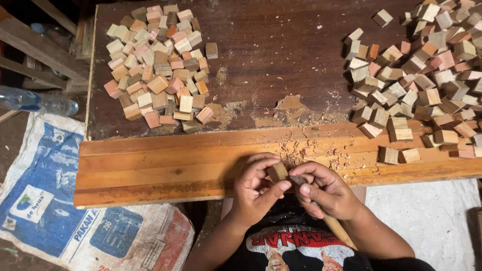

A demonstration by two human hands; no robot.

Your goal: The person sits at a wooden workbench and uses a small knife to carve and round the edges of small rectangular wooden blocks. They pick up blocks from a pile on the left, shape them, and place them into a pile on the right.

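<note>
Over worn planks point(175, 173), left fingers point(261, 170) grip a wood block point(277, 171), right fingers point(314, 175) hide a wooden-handled tool point(335, 227).

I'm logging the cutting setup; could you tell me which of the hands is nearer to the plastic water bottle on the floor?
Left. The left hand sits closer to the plastic water bottle at far left; the right hand is beyond it, farther right.

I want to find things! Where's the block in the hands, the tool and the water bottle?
wooden block point(277, 171): head view, its top face.
tool point(335, 227): head view, its wooden handle.
water bottle point(35, 101): head view, its clear side.
</note>
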